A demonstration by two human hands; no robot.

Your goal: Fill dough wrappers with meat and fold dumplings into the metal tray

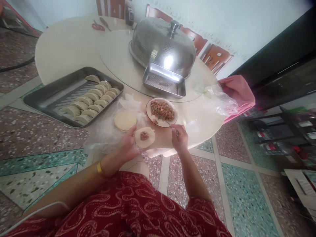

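Note:
My left hand holds a round dumpling wrapper by its left edge, with a small heap of meat filling in its middle. In my right hand is the handle of a spoon, whose tip reaches into the plate of minced filling. Just beyond my left hand lies a stack of round wrappers on a clear plastic bag. Folded dumplings stand in rows in a large metal tray to the left.
A perforated metal dome cover stands on the turntable, with a smaller metal tray leaning at its front. Scissors lie at the back of the round table. A plastic bag and pink cloth are at the right edge.

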